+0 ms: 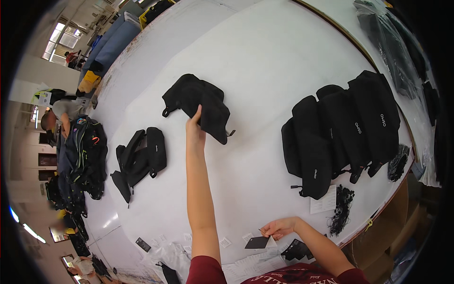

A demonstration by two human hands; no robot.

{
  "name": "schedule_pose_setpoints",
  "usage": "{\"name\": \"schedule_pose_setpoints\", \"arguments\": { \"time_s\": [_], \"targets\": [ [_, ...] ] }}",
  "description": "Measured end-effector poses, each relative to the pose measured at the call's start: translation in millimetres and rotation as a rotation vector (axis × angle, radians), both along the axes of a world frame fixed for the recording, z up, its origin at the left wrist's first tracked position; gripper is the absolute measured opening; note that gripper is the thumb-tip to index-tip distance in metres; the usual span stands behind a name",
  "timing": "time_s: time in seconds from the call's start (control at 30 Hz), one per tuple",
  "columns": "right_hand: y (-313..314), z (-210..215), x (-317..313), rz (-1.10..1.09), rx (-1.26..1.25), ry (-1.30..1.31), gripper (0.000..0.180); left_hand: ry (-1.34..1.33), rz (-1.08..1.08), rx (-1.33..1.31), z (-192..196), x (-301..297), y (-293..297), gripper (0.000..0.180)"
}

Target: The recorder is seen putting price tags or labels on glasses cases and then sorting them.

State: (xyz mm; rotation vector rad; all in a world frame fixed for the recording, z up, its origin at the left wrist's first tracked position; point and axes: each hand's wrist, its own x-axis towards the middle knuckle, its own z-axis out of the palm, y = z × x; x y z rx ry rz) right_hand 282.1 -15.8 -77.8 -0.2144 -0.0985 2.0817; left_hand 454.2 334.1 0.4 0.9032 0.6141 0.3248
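Note:
With my left arm stretched out over the white table, my left hand (195, 128) grips the near edge of a black fabric pouch (213, 110); its thumb lies on top and the fingers are hidden under the cloth. More black fabric (182, 90) lies against that pouch on its far side. Close to my body, my right hand (279, 228) is closed in a pinch on a black hang tag (257, 243) with a pale piece beside it. Black cards (297, 249) lie just right of that hand.
Several black pouches (307, 142) lie overlapped at the right, with a bundle of black cords (341, 208) nearer me. A smaller pouch group (142, 158) sits left. White paper slips (250, 265) and clear plastic (172, 258) lie along the near edge. Other people work at far left.

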Motion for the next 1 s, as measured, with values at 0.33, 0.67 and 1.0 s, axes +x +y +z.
{"name": "schedule_pose_setpoints", "arguments": {
  "time_s": [0.33,0.67,1.0],
  "targets": [
    [-6.1,5.0,-1.7,0.050,-0.060,0.070,0.019,0.506,-0.894,0.959,38.3,122.4,95.7,0.077],
    [0.8,5.5,-11.2,0.139,-0.034,0.035,0.018,0.761,-1.240,1.075,23.0,79.9,107.2,0.066],
    [-15.3,1.3,-1.5,0.157,-0.167,-0.069,0.023,0.286,-0.458,0.922,48.2,-123.8,132.0,0.027]
  ]
}}
